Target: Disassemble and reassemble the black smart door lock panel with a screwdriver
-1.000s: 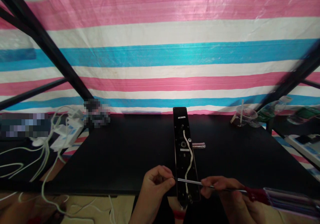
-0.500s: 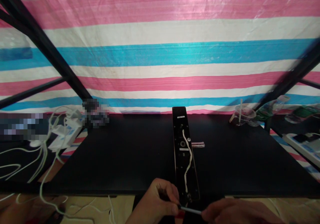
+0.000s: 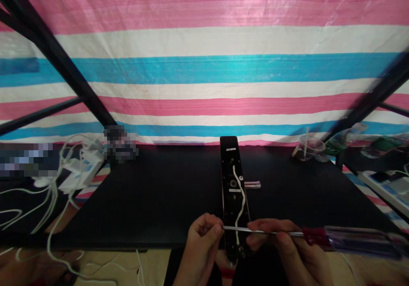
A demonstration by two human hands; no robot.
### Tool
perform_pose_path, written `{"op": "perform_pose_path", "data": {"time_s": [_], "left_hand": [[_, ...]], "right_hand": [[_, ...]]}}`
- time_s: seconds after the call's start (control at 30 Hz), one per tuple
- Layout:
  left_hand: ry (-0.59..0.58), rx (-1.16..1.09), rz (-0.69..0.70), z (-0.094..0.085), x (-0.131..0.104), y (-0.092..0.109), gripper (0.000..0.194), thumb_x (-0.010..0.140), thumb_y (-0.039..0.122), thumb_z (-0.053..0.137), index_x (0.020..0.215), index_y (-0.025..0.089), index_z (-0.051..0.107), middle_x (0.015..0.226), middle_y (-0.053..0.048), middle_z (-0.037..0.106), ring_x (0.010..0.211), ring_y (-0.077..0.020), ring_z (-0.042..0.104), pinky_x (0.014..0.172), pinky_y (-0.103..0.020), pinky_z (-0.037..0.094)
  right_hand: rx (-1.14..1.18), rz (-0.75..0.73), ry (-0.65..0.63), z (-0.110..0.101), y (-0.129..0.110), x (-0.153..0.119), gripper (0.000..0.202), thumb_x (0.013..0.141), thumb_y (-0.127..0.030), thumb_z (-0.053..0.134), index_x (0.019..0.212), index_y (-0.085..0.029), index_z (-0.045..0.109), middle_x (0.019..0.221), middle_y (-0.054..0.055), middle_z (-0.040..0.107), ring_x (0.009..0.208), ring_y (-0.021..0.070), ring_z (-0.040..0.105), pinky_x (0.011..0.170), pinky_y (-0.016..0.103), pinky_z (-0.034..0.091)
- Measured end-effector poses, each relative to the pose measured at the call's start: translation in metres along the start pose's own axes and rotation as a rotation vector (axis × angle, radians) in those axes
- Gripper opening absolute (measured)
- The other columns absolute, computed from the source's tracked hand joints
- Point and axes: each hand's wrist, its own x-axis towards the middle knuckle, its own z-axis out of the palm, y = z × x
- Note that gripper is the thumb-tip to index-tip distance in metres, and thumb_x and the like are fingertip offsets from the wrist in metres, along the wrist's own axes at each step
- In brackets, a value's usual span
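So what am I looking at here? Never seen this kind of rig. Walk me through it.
No robot here: just a person's two bare hands. All the pictures come from one camera on their head, looking forward and down.

The right hand holds a screwdriver, its shaft pointing left. The left hand has its fingertips pinched at the shaft's tip; whether they hold a small part is too small to tell.

Beyond the hands, a long black unit lies on the black table, with a pale cable along it. A cup stands toward the far right.
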Motion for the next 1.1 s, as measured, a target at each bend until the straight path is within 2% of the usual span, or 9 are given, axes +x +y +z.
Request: {"op": "perform_pose_path", "data": {"time_s": [0.07,0.13,0.2,0.3,0.43,0.57,0.67,0.93,1.1], "left_hand": [[-0.009,0.109,0.07,0.001,0.013,0.001,0.044,0.054,0.044,0.093,0.083,0.018,0.072,0.079,-0.006,0.072,0.076,-0.0186,0.067,0.073,-0.029,0.053],[0.033,0.252,0.187,0.003,0.029,-0.003,0.053,0.061,0.043,0.089,0.105,0.02,0.072,0.1,-0.011,0.076,0.094,-0.0246,0.069,0.084,-0.033,0.053],[0.107,0.412,0.301,0.006,0.045,-0.012,0.055,0.069,0.042,0.083,0.119,0.022,0.068,0.122,-0.012,0.071,0.112,-0.0278,0.065,0.093,-0.037,0.051],[0.101,0.565,0.36,0.012,0.061,-0.031,0.054,0.082,0.04,0.071,0.131,0.021,0.062,0.134,-0.013,0.065,0.122,-0.0289,0.061,0.102,-0.043,0.048],[0.118,0.635,0.431,0.013,0.066,-0.048,0.048,0.087,0.037,0.066,0.132,0.022,0.064,0.139,-0.012,0.063,0.132,-0.0291,0.056,0.114,-0.046,0.039],[0.121,0.647,0.468,0.01,0.064,-0.051,0.045,0.088,0.036,0.065,0.132,0.025,0.065,0.14,-0.01,0.063,0.132,-0.0278,0.056,0.114,-0.044,0.04],[0.107,0.671,0.484,0.008,0.064,-0.052,0.045,0.091,0.035,0.062,0.135,0.026,0.064,0.137,-0.01,0.065,0.128,-0.0271,0.06,0.111,-0.043,0.043],[0.114,0.688,0.477,0.003,0.068,-0.061,0.051,0.094,0.043,0.056,0.141,0.022,0.056,0.126,-0.012,0.071,0.115,-0.0239,0.067,0.096,-0.037,0.053],[0.11,0.645,0.449,0.002,0.069,-0.064,0.053,0.093,0.046,0.058,0.14,0.021,0.058,0.134,-0.011,0.067,0.125,-0.025,0.063,0.106,-0.038,0.049]], "right_hand": [[-0.045,-0.079,0.016,0.004,0.008,0.008,0.035,0.1,-0.043,0.052,0.089,-0.025,0.079,0.091,0.01,0.079,0.087,0.0259,0.077,0.075,0.034,0.065],[-0.075,-0.177,0.05,0.007,0.016,0.023,0.037,0.101,-0.04,0.051,0.083,-0.024,0.079,0.091,0.01,0.078,0.093,0.0255,0.076,0.08,0.035,0.064],[-0.085,-0.236,0.106,0.012,0.023,0.044,0.038,0.102,-0.039,0.049,0.082,-0.023,0.078,0.094,0.009,0.078,0.093,0.024,0.075,0.085,0.036,0.062],[-0.139,-0.267,0.062,0.02,0.036,0.074,0.037,0.101,-0.04,0.049,0.082,-0.023,0.076,0.094,0.008,0.078,0.086,0.022,0.076,0.084,0.036,0.061],[-0.189,-0.263,-0.058,0.031,0.052,0.098,0.032,0.102,-0.038,0.047,0.096,-0.023,0.074,0.089,0.006,0.077,0.077,0.0194,0.074,0.075,0.033,0.06],[-0.266,-0.303,-0.101,0.035,0.058,0.103,0.033,0.102,-0.034,0.045,0.093,-0.021,0.073,0.09,0.007,0.076,0.079,0.0192,0.074,0.077,0.033,0.059],[-0.332,-0.307,-0.128,0.034,0.055,0.105,0.032,0.102,-0.031,0.045,0.09,-0.021,0.073,0.089,0.007,0.076,0.078,0.02,0.074,0.077,0.033,0.058],[-0.398,-0.325,-0.198,0.034,0.047,0.112,0.027,0.101,-0.027,0.045,0.098,-0.019,0.07,0.083,0.006,0.075,0.077,0.0187,0.074,0.073,0.029,0.057],[-0.435,-0.335,-0.277,0.034,0.041,0.116,0.026,0.1,-0.023,0.046,0.101,-0.019,0.071,0.086,0.007,0.076,0.078,0.0186,0.074,0.074,0.028,0.058]]}}
